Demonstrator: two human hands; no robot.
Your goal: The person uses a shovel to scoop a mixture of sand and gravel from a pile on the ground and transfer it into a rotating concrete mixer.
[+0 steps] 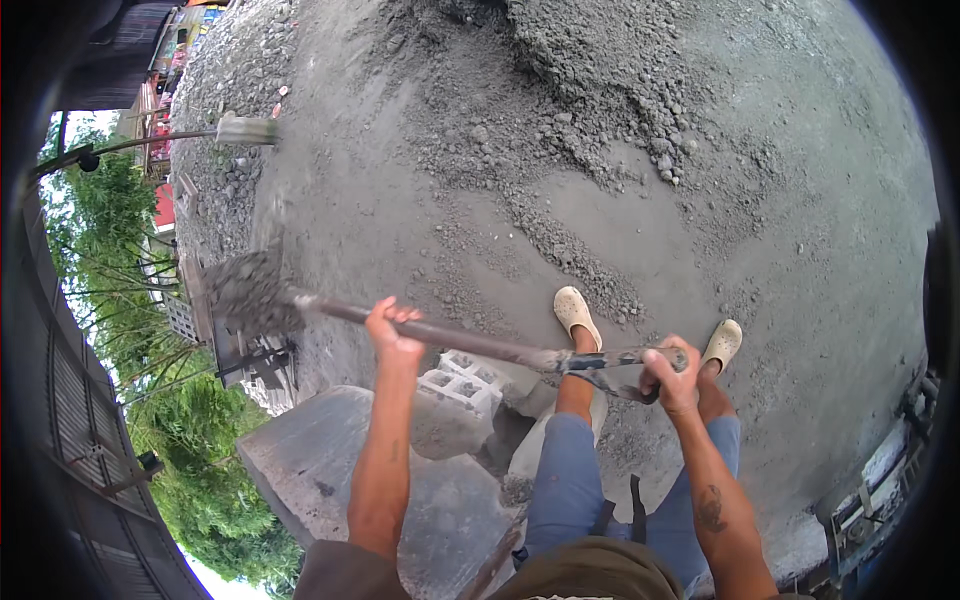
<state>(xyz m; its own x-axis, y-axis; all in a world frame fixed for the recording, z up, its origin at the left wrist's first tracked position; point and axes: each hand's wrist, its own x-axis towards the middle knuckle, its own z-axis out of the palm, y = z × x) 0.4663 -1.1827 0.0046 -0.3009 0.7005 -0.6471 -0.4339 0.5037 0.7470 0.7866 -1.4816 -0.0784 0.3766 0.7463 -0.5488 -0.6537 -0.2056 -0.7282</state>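
Head view shows a long, worn, brown shovel (450, 337) slanting above rough grey ground (350, 220), its blurred blade at the left loaded with dark, crumbly material (252, 293). The left grip (396, 333) curls partway round the round shaft; the right grip (673, 375) is closed about the handle's end. Ahead lies a coarse, pebbly mound (610, 70). Pale hollow blocks (463, 381) and a scuffed grey slab-like shape (330, 445) crowd the near side, close to cream perforated clogs (577, 312).

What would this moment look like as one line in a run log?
Left hand: grips shovel shaft | Right hand: grips end handle | Load: grey gravelly material at far end | Ahead: loose grey pile
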